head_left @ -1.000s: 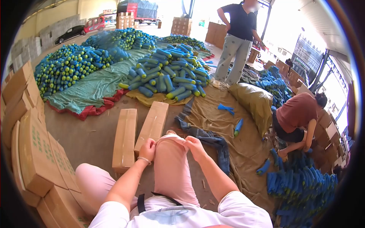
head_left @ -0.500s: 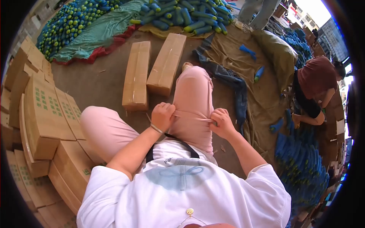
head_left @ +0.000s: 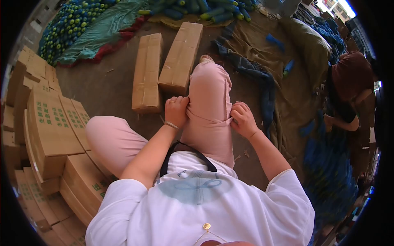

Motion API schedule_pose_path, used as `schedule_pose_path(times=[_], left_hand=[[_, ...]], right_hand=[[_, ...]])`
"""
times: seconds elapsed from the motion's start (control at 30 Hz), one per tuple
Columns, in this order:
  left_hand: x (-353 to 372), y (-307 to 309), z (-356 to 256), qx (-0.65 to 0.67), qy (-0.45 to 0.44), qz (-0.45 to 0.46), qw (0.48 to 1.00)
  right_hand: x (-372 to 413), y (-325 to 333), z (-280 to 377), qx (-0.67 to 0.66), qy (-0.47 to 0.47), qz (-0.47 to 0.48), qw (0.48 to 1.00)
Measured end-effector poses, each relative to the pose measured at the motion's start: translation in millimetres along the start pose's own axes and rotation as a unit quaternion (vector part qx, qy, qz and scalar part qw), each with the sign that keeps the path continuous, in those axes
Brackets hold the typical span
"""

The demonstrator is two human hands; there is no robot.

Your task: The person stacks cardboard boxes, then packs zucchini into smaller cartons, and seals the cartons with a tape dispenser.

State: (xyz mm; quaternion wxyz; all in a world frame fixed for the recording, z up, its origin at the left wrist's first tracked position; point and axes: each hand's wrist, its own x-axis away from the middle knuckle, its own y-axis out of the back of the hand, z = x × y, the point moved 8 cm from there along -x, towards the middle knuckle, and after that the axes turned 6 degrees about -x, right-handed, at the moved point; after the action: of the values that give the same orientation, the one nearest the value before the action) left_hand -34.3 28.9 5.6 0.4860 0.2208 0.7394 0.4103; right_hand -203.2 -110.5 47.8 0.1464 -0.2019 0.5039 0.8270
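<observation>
My left hand [head_left: 176,110] is closed on the inner side of the pink trouser leg [head_left: 208,94], just above the knee, with its fingers curled into the cloth. On the outer side my right hand [head_left: 243,119] pinches a fold of the same leg. Creases run across the cloth between the two hands. Just beyond my left hand stand two long, taped cardboard boxes: the left box [head_left: 147,74] and the right box [head_left: 180,57]. My left wrist wears a thin band.
Stacked cartons [head_left: 55,123] with green print rise at my left. Green-and-blue wrapped vegetables [head_left: 76,22] are heaped at the far left, with more vegetables [head_left: 332,168] at my right. A brown cloth [head_left: 283,94] covers the floor ahead right, where a person [head_left: 351,80] bends over.
My hands have slid up the thigh-to-knee part of the trouser leg, still gripping cloth. The view has tilted slightly downward. The person at right has bent lower.
</observation>
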Motion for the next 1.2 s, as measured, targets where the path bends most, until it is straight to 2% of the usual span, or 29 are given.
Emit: schedule_pose_path(times=[0.03,0.13,0.17,0.23,0.27,0.4,0.5,0.57,0.63,0.67,0.73,0.77,0.83,0.9,0.97,1.03,1.07,1.13,1.17,1.2], left_hand=[[0,-2,2,-0.014,0.012,0.0,1.0],[1,-7,6,0.036,0.025,0.006,0.999],[1,-9,5,0.035,0.026,0.01,0.999],[3,-7,5,0.056,0.037,-0.016,0.998],[5,-10,5,0.057,0.038,-0.012,0.998],[7,-16,12,0.054,0.049,-0.016,0.997],[4,-22,16,0.077,0.057,-0.004,0.995],[2,-26,18,0.098,0.064,-0.004,0.993],[7,-34,24,0.118,0.115,0.018,0.986],[10,-40,23,0.12,0.112,0.016,0.986],[25,-74,35,0.145,0.231,0.1,0.957],[24,-76,31,0.152,0.226,0.096,0.957],[43,-93,37,0.178,0.322,0.215,0.905],[75,-105,46,0.219,0.29,0.197,0.91],[71,-95,47,0.255,0.26,0.174,0.915],[61,-55,40,0.209,0.317,0.226,0.897],[60,-45,39,0.209,0.317,0.224,0.898],[47,-12,37,0.219,0.252,0.112,0.936],[46,-3,38,0.217,0.253,0.116,0.936],[36,14,31,0.19,0.184,0.075,0.961]], right_hand=[[1,-3,-2,-0.002,-0.004,-0.001,1.0],[7,2,-30,0.022,-0.11,-0.13,0.985],[5,-7,-36,0.02,-0.112,-0.129,0.985],[16,-16,-69,0.012,-0.287,-0.19,0.939],[15,-21,-74,-0.009,-0.332,-0.192,0.924],[23,-47,-94,-0.09,-0.395,-0.18,0.897],[23,-72,-103,-0.085,-0.4,-0.137,0.902],[42,-107,-134,-0.108,-0.405,-0.147,0.896],[63,-153,-161,-0.145,-0.545,-0.01,0.826],[70,-165,-164,-0.191,-0.536,-0.06,0.82],[61,-153,-176,-0.199,-0.534,-0.068,0.819],[56,-154,-173,-0.209,-0.534,-0.071,0.816],[68,-145,-158,-0.23,-0.537,-0.082,0.808],[79,-141,-139,-0.258,-0.539,-0.096,0.796],[64,-147,-124,-0.29,-0.534,-0.108,0.787],[58,-149,-112,-0.324,-0.528,-0.105,0.778],[58,-149,-107,-0.341,-0.525,-0.103,0.773],[62,-146,-98,-0.377,-0.518,-0.101,0.761],[62,-144,-96,-0.38,-0.52,-0.1,0.759],[52,-120,-96,-0.347,-0.449,-0.161,0.807]])
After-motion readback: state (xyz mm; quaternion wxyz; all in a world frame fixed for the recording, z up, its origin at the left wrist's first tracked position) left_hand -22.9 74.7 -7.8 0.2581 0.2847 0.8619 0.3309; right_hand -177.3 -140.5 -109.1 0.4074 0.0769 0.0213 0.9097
